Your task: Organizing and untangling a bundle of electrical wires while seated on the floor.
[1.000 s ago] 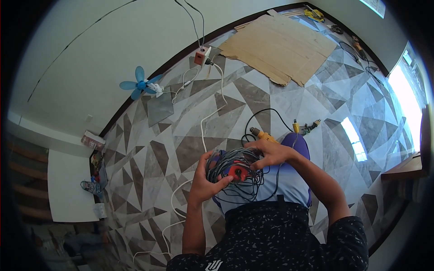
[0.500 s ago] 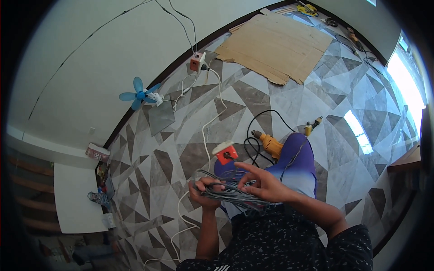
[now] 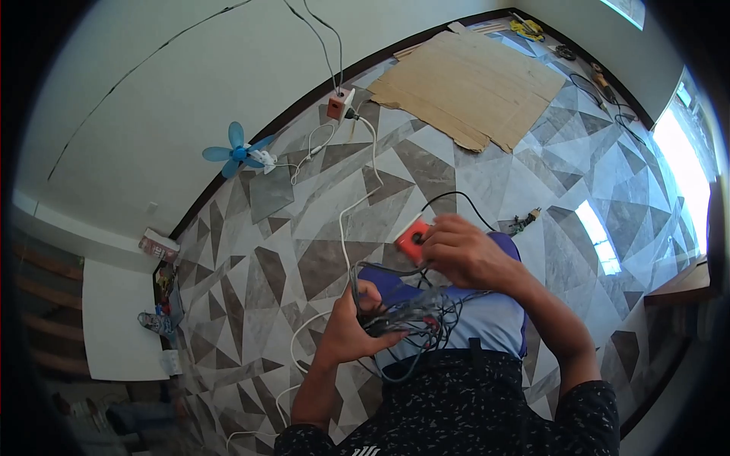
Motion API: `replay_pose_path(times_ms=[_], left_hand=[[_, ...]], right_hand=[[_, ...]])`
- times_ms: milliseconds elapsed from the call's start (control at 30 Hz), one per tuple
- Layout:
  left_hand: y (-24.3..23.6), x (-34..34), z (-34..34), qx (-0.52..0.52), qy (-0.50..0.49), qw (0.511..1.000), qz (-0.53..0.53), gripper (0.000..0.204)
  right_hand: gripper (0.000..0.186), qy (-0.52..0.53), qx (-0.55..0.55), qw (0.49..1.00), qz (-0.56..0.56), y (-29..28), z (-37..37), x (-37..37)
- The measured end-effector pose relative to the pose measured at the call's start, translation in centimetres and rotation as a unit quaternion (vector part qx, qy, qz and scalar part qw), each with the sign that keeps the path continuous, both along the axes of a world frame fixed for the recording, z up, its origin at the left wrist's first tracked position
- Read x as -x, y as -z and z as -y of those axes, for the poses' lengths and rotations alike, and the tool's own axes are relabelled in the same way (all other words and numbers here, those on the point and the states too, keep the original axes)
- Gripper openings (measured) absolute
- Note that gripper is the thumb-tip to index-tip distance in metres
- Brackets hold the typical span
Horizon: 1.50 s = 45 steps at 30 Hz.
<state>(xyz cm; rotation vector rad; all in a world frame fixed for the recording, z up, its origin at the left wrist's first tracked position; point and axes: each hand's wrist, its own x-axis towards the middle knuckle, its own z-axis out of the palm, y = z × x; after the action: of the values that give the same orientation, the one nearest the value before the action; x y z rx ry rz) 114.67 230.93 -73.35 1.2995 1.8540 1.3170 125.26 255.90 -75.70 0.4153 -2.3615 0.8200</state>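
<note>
My left hand [image 3: 351, 330] is closed around a loose coil of dark grey electrical cable [image 3: 414, 323], which hangs over my lap in tangled loops. Ahead of it, my right hand [image 3: 475, 254] has its fingers curled at the right side of an orange-red outlet box [image 3: 411, 242] with a pale face plate. A strand of the cable runs from the coil toward this box. The right fingertips are partly hidden behind the hand.
A white cord [image 3: 344, 228] runs along the tiled floor from a wall outlet box [image 3: 340, 105]. A blue fan [image 3: 237, 152] stands by the wall, flat cardboard [image 3: 468, 83] lies far ahead. A plug with a yellow part [image 3: 526, 220] lies beyond my knee.
My right hand has left the coil and moved up to the orange-red box, which has shifted right and up. The left hand keeps the coil, now looser and lower. The yellow drill is now hidden.
</note>
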Motion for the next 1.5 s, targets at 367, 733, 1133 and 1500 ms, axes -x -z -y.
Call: replay_pose_path(times_ms=[367, 733, 1133, 1500], left_hand=[[0.6, 3.9, -2.9, 0.271, 0.281, 0.825, 0.408, 0.089], [1.9, 3.6, -4.0, 0.038, 0.083, 0.801, 0.591, 0.074], [2.6, 6.1, -3.5, -0.192, -0.217, 0.827, 0.482, 0.02], [-2.4, 12.2, 4.2, -0.319, -0.134, 0.691, 0.635, 0.028]], right_hand=[[0.021, 0.029, -0.065, 0.997, -0.025, -7.0, -0.5, -4.9], [0.027, 0.052, 0.03, 0.997, 0.04, -5.9, 0.6, -9.4], [0.033, -0.022, 0.126, 0.986, 0.103, -3.8, 4.5, -11.6], [0.033, 0.246, -0.078, 0.887, 0.383, 0.2, -1.0, -20.4]])
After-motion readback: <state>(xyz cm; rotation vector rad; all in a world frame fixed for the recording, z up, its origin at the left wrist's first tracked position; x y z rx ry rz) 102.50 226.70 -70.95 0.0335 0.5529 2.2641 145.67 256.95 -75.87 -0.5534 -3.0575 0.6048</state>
